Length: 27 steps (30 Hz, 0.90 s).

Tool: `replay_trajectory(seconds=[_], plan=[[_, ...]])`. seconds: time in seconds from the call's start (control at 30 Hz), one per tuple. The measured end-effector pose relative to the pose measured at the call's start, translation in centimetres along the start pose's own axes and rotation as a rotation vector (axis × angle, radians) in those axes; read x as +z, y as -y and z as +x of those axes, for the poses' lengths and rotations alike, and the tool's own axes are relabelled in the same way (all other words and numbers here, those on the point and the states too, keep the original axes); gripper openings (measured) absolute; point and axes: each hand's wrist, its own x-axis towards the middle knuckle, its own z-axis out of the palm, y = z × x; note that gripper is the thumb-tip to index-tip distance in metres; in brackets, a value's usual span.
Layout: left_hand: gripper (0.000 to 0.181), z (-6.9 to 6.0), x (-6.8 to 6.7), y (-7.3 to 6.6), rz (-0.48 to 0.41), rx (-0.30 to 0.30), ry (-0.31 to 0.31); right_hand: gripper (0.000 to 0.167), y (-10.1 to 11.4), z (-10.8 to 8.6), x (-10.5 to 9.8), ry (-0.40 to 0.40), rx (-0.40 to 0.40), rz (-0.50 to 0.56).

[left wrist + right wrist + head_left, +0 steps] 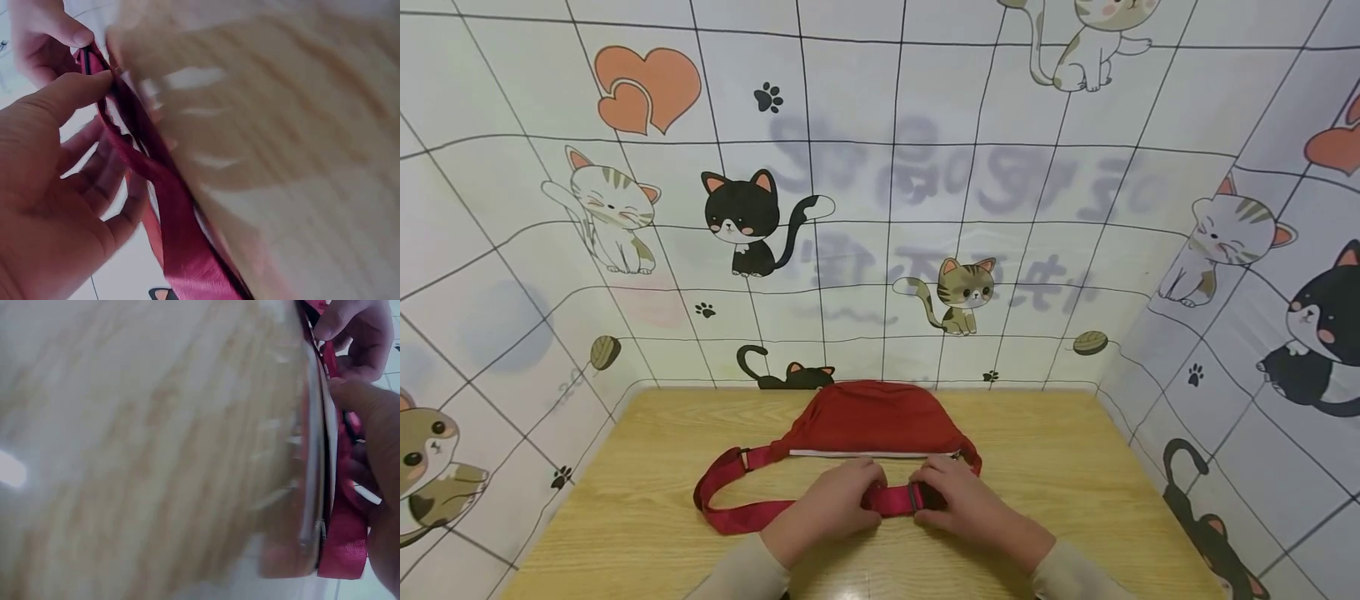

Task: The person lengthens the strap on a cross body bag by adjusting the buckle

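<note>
At left, the red strap (741, 517) loops; your left hand (841, 497) pinches it in its fingers (872, 473). Beyond lies the red bag (876, 421) on the tabletop (1045, 450); your right hand (961, 500) pinches the strap by its dark buckle (913, 497).

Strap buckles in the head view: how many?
2 visible: left buckle, on the strap near the left end of the red bag; right buckle, at the right hand. More may be hidden by the right or left hand.
</note>
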Motion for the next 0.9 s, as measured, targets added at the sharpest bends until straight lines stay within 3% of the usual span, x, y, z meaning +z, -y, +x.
replay_trajectory(seconds=[0.2,0.3,0.47,0.57,0.7,0.9], plan=[[0.039,-0.7,-1.3,0.0,-0.261,0.038,-0.127,0.052,0.6,0.2,-1.6,-0.229,-0.106,0.076],[0.044,-1.0,-1.8,-0.2,-0.387,0.078,-0.187,0.054,1.2,0.3,-2.6,-0.283,-0.132,0.160],[0.040,-1.1,-1.9,-0.6,-0.563,0.102,-0.203,0.054,2.1,0.4,-3.7,-0.289,-0.151,0.210],[0.027,-1.0,-1.9,-0.9,-0.637,0.059,-0.199,0.054,2.4,0.4,-4.1,-0.279,-0.138,0.189],[0.017,-0.7,-1.6,-1.4,-0.675,0.004,-0.202,0.055,2.6,0.5,-4.1,-0.279,-0.157,0.160],[0.014,0.0,-1.0,-2.1,-0.729,0.022,-0.192,0.053,2.9,1.1,-3.5,-0.279,-0.249,0.088]])
